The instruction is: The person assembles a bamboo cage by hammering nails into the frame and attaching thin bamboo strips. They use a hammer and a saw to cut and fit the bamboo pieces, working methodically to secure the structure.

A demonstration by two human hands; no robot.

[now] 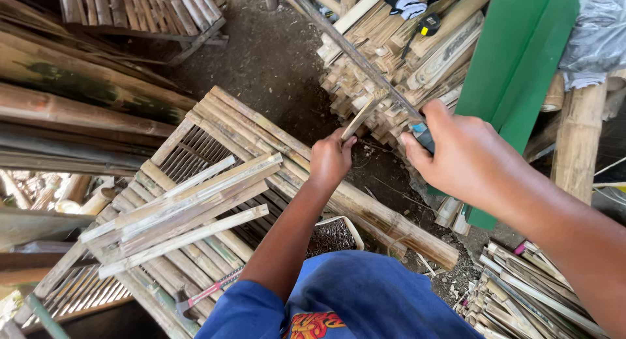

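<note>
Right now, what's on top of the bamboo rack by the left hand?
A loose bundle of split bamboo strips lies across the bamboo rack. A hammer rests on the near edge. The left arm covers the right end.

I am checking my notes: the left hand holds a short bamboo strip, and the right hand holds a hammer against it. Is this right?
Not quite. In the head view the left hand does hold the short bamboo strip, but the right hand holds a long blade against it, not a hammer.

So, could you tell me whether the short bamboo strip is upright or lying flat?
Tilted: the left hand holds the short bamboo strip slanting upward.
</note>
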